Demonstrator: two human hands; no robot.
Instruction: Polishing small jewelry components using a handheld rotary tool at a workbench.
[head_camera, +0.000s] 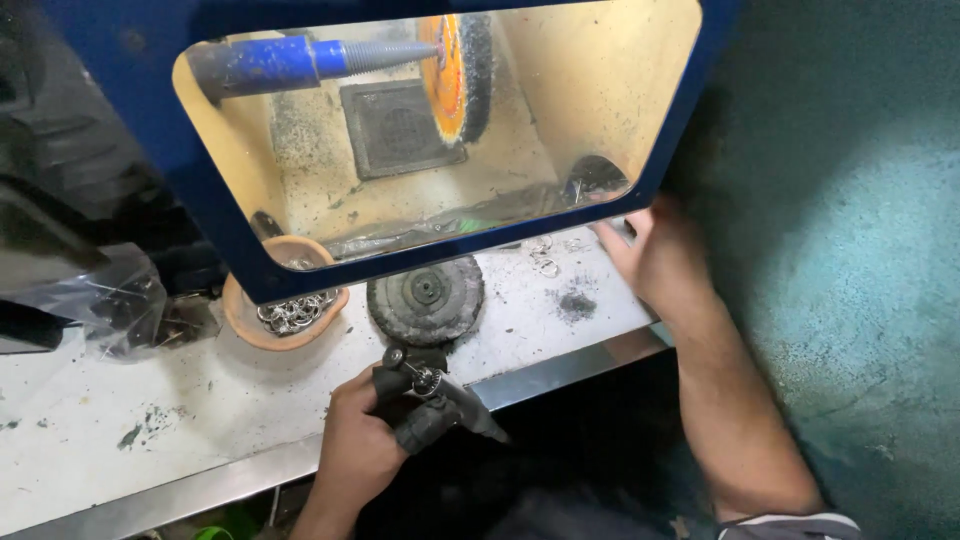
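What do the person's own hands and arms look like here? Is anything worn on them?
The left hand has dark, grimy finger guards on the fingers; the rest of the hand and the wrist are bare. The right hand is bare, with no glove, ring or watch visible. The right forearm is uncovered up to a striped sleeve edge near the elbow.

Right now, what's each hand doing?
Left hand: closed on a dark cloth and small metal ring.
Right hand: open, reaching toward loose rings, holding nothing.
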